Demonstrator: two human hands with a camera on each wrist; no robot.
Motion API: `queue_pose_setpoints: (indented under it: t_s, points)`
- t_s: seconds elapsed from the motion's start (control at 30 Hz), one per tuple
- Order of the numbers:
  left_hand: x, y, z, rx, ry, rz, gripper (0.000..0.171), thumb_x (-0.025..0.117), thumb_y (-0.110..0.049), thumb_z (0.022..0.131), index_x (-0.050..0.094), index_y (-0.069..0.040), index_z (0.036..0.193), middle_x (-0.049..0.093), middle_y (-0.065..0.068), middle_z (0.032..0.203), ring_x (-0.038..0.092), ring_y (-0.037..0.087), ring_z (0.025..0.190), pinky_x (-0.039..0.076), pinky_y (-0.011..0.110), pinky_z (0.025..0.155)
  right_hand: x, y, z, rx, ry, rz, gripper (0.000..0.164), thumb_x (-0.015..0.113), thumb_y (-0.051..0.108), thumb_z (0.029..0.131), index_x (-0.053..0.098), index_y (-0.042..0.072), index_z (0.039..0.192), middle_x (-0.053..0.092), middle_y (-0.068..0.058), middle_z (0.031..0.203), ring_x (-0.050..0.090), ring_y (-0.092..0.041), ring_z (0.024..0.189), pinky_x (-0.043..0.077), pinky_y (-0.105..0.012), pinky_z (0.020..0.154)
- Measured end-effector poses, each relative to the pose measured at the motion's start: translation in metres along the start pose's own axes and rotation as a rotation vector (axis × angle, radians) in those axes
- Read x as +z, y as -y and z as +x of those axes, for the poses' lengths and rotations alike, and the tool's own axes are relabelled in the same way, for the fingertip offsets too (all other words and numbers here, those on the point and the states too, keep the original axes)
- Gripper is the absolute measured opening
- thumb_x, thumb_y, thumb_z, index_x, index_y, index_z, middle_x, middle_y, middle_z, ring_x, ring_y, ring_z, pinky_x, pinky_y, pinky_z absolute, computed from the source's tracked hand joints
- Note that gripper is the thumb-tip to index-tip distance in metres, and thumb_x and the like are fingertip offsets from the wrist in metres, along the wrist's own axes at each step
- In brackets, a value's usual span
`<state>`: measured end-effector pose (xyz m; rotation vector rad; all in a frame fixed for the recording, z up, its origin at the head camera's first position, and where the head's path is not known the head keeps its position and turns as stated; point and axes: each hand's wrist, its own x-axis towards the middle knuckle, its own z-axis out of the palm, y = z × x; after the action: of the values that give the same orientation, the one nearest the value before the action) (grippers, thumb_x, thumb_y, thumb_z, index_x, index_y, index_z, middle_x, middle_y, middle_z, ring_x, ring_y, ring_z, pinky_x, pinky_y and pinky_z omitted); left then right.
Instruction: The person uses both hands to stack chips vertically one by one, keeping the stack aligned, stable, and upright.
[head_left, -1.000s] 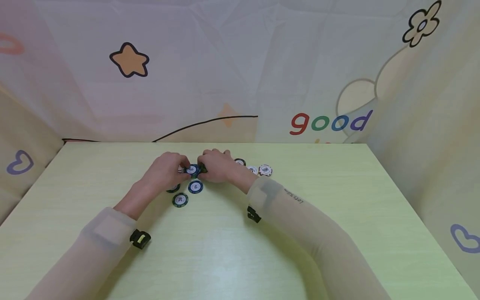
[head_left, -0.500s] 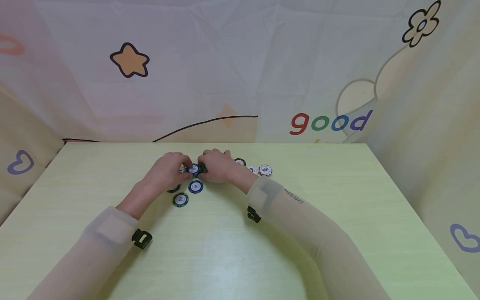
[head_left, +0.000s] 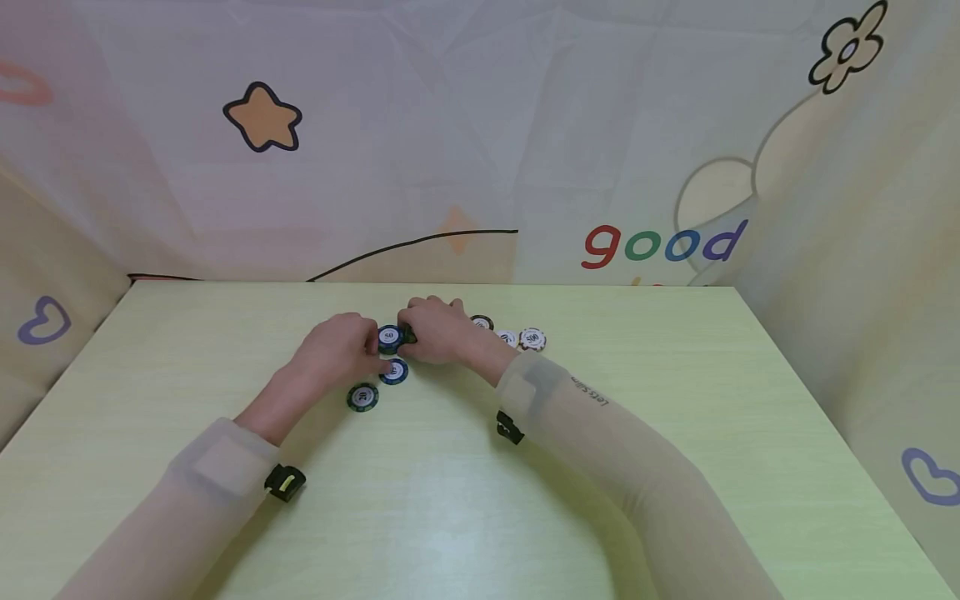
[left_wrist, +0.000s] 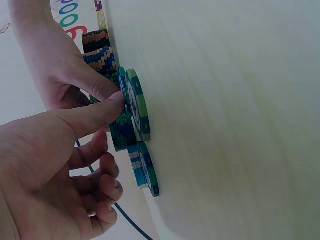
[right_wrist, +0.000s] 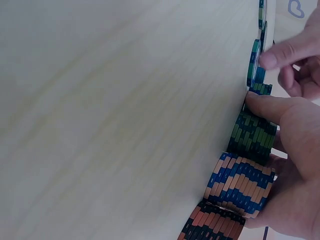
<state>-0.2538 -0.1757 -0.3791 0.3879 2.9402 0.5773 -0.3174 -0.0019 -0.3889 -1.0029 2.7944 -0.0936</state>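
In the head view my left hand (head_left: 337, 354) reaches over loose poker chips, its thumb on a blue 50 chip (head_left: 396, 374) lying flat. The left wrist view shows that thumb straight against the chip's face; the other fingers curl loosely behind, holding nothing. A green-edged 20 chip (head_left: 363, 397) lies nearer me. Just beyond the thumb stands a blue stack topped by a 50 chip (head_left: 389, 335). My right hand (head_left: 435, 329) holds a dark green chip stack (right_wrist: 251, 134) beside it, thumb in front and fingers behind, mostly hidden by the hand in the head view.
Along the same row stand a blue-and-orange stack (right_wrist: 240, 182) and a dark-and-orange stack (right_wrist: 212, 225). White-topped chips (head_left: 532, 339) sit right of the right wrist. The pale wooden table (head_left: 420, 500) ends at a printed curtain (head_left: 375, 167).
My left hand has left the blue stack and drawn slightly toward me, its thumb now on the loose blue chip. A dark chip at its left is now hidden. The right hand keeps its place.
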Motion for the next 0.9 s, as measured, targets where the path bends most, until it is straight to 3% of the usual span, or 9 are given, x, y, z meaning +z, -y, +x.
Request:
queue_pose_setpoints:
  t_s: [0.47, 0.7, 0.9]
  points:
    - [-0.0070, 0.0066, -0.0036, -0.056, 0.089, 0.025, 0.030, 0.084, -0.028, 0.088, 0.066, -0.004, 0.092, 0.062, 0.006, 0.083, 0.056, 0.023, 0.076, 0.046, 0.035, 0.067, 0.0015, -0.0003, 0.0005, 0.002, 0.002, -0.008, 0.042, 0.069, 0.042, 0.099, 0.066, 0.018, 0.133, 0.060, -0.001, 0.125, 0.054, -0.022, 0.113, 0.042, -0.054, 0.095]
    - [-0.0055, 0.0025, -0.0038, -0.029, 0.130, 0.002, 0.043, 0.086, -0.034, 0.085, 0.071, 0.002, 0.101, 0.065, 0.008, 0.088, 0.058, 0.023, 0.079, 0.050, 0.036, 0.072, 0.0000, -0.0006, -0.0005, 0.003, -0.002, 0.001, 0.040, 0.069, 0.042, 0.099, 0.066, 0.018, 0.131, 0.060, -0.001, 0.124, 0.053, -0.021, 0.111, 0.042, -0.053, 0.095]
    - [-0.0042, 0.0007, -0.0057, -0.003, 0.141, 0.019, 0.036, 0.088, -0.030, 0.083, 0.071, -0.001, 0.095, 0.063, 0.005, 0.081, 0.057, 0.020, 0.072, 0.048, 0.032, 0.065, -0.0007, 0.0000, -0.0005, 0.005, 0.003, 0.004, 0.041, 0.069, 0.042, 0.099, 0.066, 0.017, 0.131, 0.060, -0.001, 0.125, 0.054, -0.021, 0.111, 0.041, -0.054, 0.096]
